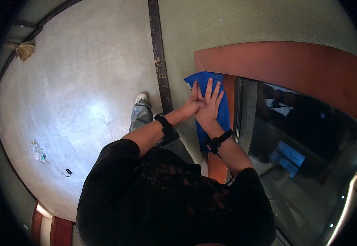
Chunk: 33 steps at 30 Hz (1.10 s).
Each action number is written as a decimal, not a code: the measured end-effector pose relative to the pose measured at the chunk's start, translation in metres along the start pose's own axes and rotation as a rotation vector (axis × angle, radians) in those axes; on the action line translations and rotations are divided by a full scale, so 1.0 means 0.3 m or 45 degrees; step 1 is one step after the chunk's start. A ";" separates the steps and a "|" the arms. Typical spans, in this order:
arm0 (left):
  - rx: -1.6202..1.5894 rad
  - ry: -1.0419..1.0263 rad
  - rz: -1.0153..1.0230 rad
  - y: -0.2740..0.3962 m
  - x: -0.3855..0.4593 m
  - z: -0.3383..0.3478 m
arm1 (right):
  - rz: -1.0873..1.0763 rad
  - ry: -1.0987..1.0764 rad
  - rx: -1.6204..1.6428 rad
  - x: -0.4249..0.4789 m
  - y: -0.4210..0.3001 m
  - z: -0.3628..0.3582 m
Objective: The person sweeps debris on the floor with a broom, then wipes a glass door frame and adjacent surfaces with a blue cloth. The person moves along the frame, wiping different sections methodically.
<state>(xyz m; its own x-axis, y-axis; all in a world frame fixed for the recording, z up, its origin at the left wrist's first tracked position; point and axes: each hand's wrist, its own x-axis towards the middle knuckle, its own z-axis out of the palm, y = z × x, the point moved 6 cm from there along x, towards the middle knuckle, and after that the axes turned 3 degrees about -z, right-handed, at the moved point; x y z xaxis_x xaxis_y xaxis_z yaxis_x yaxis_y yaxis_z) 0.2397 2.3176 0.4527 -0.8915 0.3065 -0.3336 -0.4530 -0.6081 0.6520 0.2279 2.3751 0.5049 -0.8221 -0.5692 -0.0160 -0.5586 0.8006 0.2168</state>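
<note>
A blue cloth (224, 113) lies against the upper left corner of a reddish-brown wooden frame (273, 58), beside a dark glass pane (307, 123). My right hand (209, 103) lies flat on the cloth, its fingers spread. Close by its thumb side is my left hand (193, 103), with fingers stretched out over the cloth's left part. The two hands touch or overlap at the thumbs. Whether the left fingers grip any cloth cannot be made out. Below the hands, the cloth hangs down along the frame's upright and hides part of it.
Dark marbled skirting (159, 55) runs between the green wall (178, 37) and the pale tiled floor (74, 77). A broom head (25, 50) is at the far left wall. Clear plastic items (38, 151) and a small black object (68, 171) lie on the floor.
</note>
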 end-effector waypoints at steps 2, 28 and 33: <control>0.037 0.055 0.047 -0.002 0.027 -0.011 | 0.052 -0.108 -0.028 0.026 -0.003 0.004; 0.604 0.255 0.045 -0.372 0.183 -0.116 | 0.192 -0.204 0.104 -0.120 0.059 0.431; 0.691 0.090 -0.150 -0.592 0.187 -0.149 | 0.207 -0.243 0.160 -0.270 0.060 0.586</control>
<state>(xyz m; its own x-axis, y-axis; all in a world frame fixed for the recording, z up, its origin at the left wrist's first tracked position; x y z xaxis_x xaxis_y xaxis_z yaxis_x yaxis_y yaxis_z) 0.2704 2.4101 0.2878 -0.8409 0.2883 -0.4580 -0.5027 -0.1028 0.8583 0.2651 2.4684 0.3384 -0.9012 -0.3955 -0.1769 -0.4173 0.9023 0.1086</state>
